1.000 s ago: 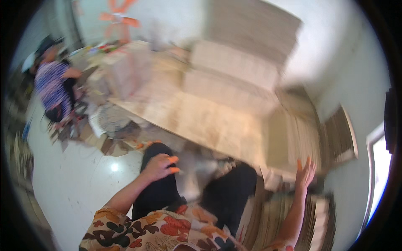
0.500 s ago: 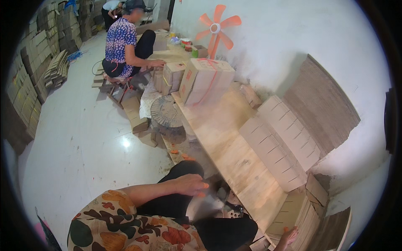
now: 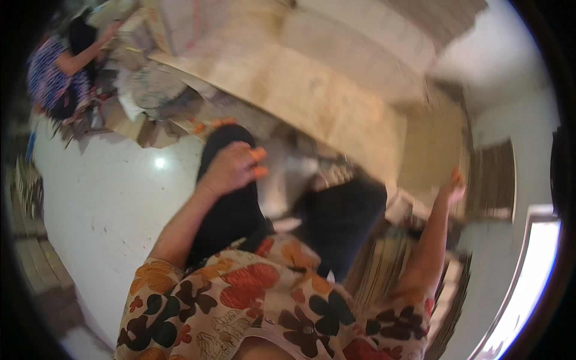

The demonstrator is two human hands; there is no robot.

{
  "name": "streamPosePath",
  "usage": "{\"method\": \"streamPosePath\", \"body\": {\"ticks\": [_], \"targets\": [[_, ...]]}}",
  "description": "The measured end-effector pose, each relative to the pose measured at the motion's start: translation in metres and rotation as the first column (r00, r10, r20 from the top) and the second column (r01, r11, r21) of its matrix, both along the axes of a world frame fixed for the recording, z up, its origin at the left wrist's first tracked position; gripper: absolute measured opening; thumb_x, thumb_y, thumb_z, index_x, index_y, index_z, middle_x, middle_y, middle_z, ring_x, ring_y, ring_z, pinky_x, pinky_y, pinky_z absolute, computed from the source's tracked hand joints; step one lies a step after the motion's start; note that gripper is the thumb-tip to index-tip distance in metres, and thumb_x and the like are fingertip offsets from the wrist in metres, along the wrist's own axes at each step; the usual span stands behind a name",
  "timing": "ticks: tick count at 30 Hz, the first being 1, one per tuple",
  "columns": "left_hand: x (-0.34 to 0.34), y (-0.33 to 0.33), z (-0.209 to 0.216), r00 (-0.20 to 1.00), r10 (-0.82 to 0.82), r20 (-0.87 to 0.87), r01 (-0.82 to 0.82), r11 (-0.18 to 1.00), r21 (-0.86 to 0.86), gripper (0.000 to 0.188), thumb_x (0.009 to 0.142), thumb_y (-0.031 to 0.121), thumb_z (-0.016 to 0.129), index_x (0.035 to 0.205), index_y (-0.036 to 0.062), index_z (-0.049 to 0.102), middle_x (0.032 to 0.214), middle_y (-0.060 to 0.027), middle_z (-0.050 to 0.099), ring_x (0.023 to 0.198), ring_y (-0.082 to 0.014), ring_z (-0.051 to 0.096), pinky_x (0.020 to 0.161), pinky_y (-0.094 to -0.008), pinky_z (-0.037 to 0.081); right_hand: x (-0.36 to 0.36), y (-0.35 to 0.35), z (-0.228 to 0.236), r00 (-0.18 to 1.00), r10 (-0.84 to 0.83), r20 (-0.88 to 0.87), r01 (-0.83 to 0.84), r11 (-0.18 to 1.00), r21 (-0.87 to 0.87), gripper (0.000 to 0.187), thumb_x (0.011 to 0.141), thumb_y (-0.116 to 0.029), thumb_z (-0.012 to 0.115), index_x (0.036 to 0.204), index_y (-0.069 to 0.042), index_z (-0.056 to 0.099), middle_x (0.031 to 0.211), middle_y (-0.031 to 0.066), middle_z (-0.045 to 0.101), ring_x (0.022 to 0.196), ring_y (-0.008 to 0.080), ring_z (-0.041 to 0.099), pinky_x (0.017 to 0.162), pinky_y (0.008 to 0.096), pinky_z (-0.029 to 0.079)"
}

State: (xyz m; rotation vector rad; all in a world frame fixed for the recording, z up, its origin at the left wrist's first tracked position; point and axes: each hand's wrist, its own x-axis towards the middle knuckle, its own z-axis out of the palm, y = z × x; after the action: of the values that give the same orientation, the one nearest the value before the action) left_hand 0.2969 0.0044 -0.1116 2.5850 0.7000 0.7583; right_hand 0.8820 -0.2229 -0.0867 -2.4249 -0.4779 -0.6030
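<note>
Far left of my left grip, a co-worker (image 3: pixel 51 72) sits low, an arm reaching forward. Here's my left grip (image 3: pixel 233 168), over my dark-trousered knee (image 3: pixel 219 141), bent, orange-covered fingertips (image 3: pixel 259 172) apart, nothing visible between them. Beyond it, stretching rightward, the pale wooden tabletop (image 3: pixel 300 87). Now the cardboard stack (image 3: pixel 429 141), just past my right grip (image 3: pixel 454 189); those fingers look curled, but blur hides whether they pinch or even touch it. Right of that grip stands more brown cardboard (image 3: pixel 495 180).

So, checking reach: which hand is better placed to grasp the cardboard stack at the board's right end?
Right hand, likely: it's by that cardboard stack; the left hand is over the left thigh.
</note>
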Motion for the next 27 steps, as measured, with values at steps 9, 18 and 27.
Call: {"method": "streamPosePath", "body": {"ticks": [9, 18, 27], "targets": [[0.009, -0.001, 0.002, 0.999, 0.004, 0.051, 0.003, 0.991, -0.135, 0.037, 0.067, 0.012, 0.078, 0.101, 0.0048, 0.066, 0.086, -0.0079, 0.067, 0.089, -0.0286, 0.063, 0.085, -0.0374, 0.049, -0.055, 0.008, 0.093, 0.628, 0.770, -0.112, -0.112, 0.232, 0.966, 0.024, 0.084, -0.008, 0.064, 0.104, 0.001, 0.054, 0.095, 0.0174, 0.063, 0.080, 0.0267, 0.063, 0.059, 0.0375, 0.056], [0.010, 0.003, -0.003, 0.997, 0.004, 0.082, 0.004, 0.995, -0.102, 0.031, 0.068, 0.016, 0.077, 0.094, 0.0028, 0.067, 0.081, -0.0100, 0.066, 0.081, -0.0259, 0.063, 0.072, -0.0345, 0.050, -0.196, 0.086, 0.068, 0.284, 0.947, -0.154, 0.080, 0.137, 0.987, 0.022, 0.087, -0.010, 0.062, 0.108, -0.005, 0.059, 0.100, 0.0051, 0.064, 0.076, 0.0148, 0.060, 0.054, 0.0261, 0.047], [0.009, 0.008, -0.007, 0.993, -0.041, 0.114, 0.052, 0.993, -0.102, 0.024, 0.072, 0.020, 0.073, 0.090, 0.0055, 0.067, 0.077, -0.0107, 0.064, 0.077, -0.0281, 0.061, 0.069, -0.0365, 0.049, -0.216, 0.068, 0.117, 0.319, 0.940, -0.123, 0.039, 0.117, 0.992, 0.023, 0.091, -0.019, 0.058, 0.111, -0.008, 0.061, 0.102, 0.0028, 0.065, 0.077, 0.0128, 0.060, 0.052, 0.0246, 0.043]]}}
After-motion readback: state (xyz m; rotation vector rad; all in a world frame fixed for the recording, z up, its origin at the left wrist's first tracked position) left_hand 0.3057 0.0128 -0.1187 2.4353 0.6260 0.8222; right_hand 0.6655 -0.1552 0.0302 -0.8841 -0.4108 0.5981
